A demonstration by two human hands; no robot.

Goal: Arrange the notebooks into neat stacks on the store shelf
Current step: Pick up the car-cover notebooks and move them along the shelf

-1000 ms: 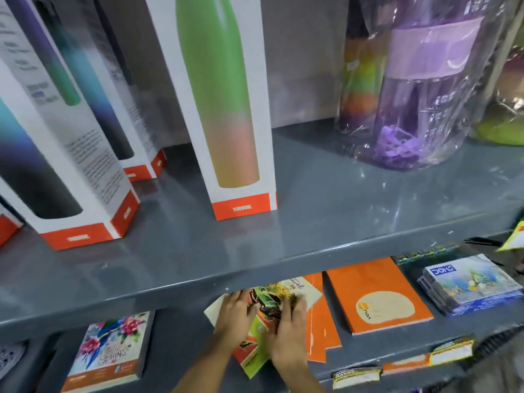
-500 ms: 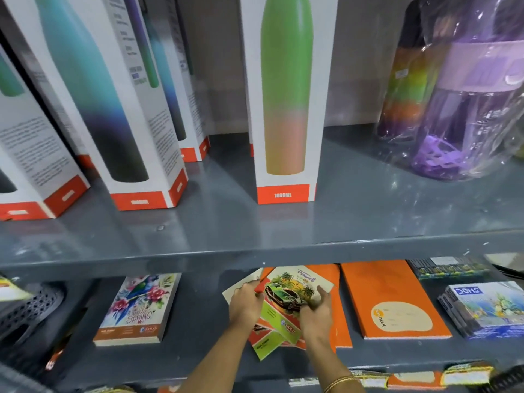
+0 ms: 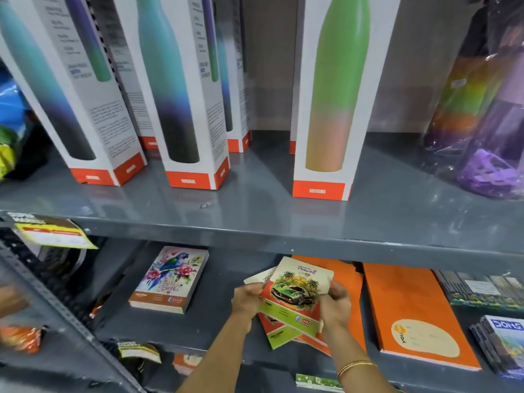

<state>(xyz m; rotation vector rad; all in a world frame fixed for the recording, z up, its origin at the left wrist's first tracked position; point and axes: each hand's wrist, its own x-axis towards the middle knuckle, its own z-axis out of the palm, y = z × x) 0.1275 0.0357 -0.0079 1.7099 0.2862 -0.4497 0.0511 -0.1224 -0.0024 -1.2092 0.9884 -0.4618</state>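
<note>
You've got the car notebook [image 3: 296, 296] pinched between both hands, left hand [image 3: 246, 300] on its left edge & right hand [image 3: 334, 306] on its right, each grip closed on it, over the loose fanned notebooks [image 3: 279, 333] on the lower shelf [image 3: 175, 330]. Its long axis runs front-to-back, tilted slightly right vs the orange stack [image 3: 351, 285] underneath, so prob. square it to that.

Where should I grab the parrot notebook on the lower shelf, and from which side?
Grip the parrot notebook by its near short edge, coming from the front of the lower shelf. It lies flat as a thick block with bare shelf around it, and the shelf above blocks a reach from overhead.
</note>
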